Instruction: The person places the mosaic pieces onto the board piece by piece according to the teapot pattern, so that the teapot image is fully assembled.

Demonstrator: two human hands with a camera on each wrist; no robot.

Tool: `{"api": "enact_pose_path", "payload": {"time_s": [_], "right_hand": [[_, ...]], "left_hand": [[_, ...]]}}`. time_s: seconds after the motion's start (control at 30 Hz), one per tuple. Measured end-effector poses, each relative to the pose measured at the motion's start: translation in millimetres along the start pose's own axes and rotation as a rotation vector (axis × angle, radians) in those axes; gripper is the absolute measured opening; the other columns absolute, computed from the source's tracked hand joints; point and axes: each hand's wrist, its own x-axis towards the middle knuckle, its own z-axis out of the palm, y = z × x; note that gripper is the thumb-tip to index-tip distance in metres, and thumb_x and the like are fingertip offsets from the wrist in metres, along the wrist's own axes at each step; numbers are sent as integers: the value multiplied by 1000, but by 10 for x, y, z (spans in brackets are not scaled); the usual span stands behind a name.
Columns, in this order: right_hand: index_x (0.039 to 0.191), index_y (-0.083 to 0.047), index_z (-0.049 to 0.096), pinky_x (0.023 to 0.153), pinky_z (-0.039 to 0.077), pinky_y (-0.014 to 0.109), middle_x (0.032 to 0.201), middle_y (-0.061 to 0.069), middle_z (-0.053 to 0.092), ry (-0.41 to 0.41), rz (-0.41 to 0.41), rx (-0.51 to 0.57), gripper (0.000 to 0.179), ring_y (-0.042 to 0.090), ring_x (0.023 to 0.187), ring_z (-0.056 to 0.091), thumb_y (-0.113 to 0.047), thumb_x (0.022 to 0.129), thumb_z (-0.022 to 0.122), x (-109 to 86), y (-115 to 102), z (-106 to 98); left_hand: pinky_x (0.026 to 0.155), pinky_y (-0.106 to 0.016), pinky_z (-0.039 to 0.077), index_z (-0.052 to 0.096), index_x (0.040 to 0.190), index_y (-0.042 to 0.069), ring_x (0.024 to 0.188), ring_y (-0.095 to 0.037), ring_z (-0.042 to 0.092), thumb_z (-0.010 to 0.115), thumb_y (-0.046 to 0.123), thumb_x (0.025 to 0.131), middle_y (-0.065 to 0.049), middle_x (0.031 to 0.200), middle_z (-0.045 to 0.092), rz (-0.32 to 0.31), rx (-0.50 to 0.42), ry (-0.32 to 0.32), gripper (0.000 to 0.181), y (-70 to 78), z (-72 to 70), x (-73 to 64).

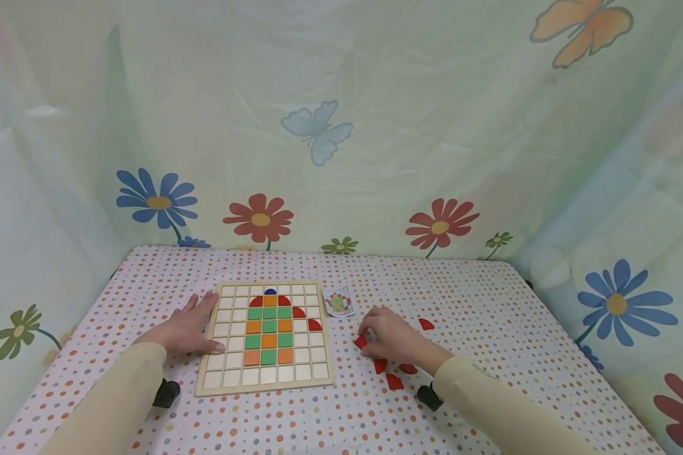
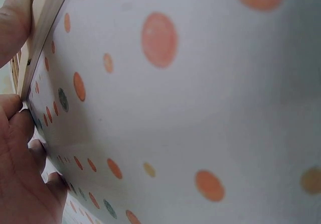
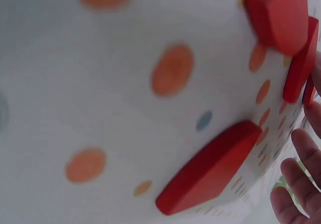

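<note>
A wooden grid board [image 1: 230, 378] lies on the table with green and orange square tiles, a blue piece at the top and several red quarter-circle pieces on it. My left hand [image 1: 186, 327] rests along the board's left edge, fingers spread, thumb over the frame. In the left wrist view the fingertips touch the side of the board frame [image 2: 42, 20]. To the right of the board, my right hand [image 1: 391, 335] pinches a red quarter-circle piece [image 1: 360, 342] between thumb and fingers, low over the tablecloth. Loose red pieces [image 1: 394, 382] lie under and around that hand.
A small pattern card [image 1: 339, 301] lies against the board's upper right side. Another red piece [image 1: 426, 324] sits farther back, beyond the right hand. The dotted tablecloth [image 1: 461, 297] reaches to a flowered curtain [image 1: 375, 158] behind and at the sides.
</note>
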Motion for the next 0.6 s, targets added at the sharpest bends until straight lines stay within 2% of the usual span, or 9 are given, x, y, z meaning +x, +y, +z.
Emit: {"api": "enact_pose_path", "payload": {"time_s": [0.23, 0.43, 0.53, 0.6], "right_hand": [[90, -11, 74, 89, 55, 42, 106, 3, 66, 37, -53, 3, 20, 22, 103, 58, -20, 79, 89, -12, -96, -8], [88, -10, 75, 88, 56, 43, 106, 5, 68, 81, -138, -27, 21, 25, 104, 61, -24, 80, 89, 28, -362, 14], [86, -10, 75, 87, 55, 43, 106, 6, 68, 107, -131, -72, 23, 25, 102, 61, -28, 81, 88, 67, -505, 49], [86, -10, 76, 91, 55, 46, 109, 8, 69, 118, -103, -94, 25, 28, 106, 61, -31, 81, 87, 102, -584, 80]], "left_hand": [[123, -72, 7, 11, 160, -9, 154, -55, -1, 86, 37, 81, -34, 167, 6, 4, 3, -1, 118, -19, -6, -2], [123, -72, 6, 11, 160, -9, 154, -56, -1, 86, 37, 81, -34, 166, 6, 10, 2, 3, 118, -36, 1, 3], [123, -73, 7, 12, 159, -9, 153, -56, 0, 86, 38, 81, -34, 166, 6, 14, 7, 5, 118, -40, 13, 14], [123, -73, 8, 12, 159, -10, 153, -56, 0, 86, 38, 81, -34, 166, 7, 16, 8, 7, 118, -43, 25, 23]]}}
